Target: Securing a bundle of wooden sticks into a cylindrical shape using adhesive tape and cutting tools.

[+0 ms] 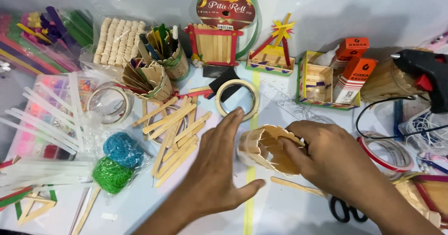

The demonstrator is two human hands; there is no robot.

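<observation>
A pale, light-blue surface (280, 211) filled the view, lit evenly from above. A yellow-green stripe (250, 188) ran across it toward the near edge. Along the far edge the surface looked whitish-grey, with soft shadows.

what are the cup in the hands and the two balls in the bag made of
The stick cup in the right hand looks like pale, unpainted wooden craft sticks, matte with rounded tips. The blue ball and green ball seem to be thin wound cord or elastic, judging by the tangled strands.
</observation>
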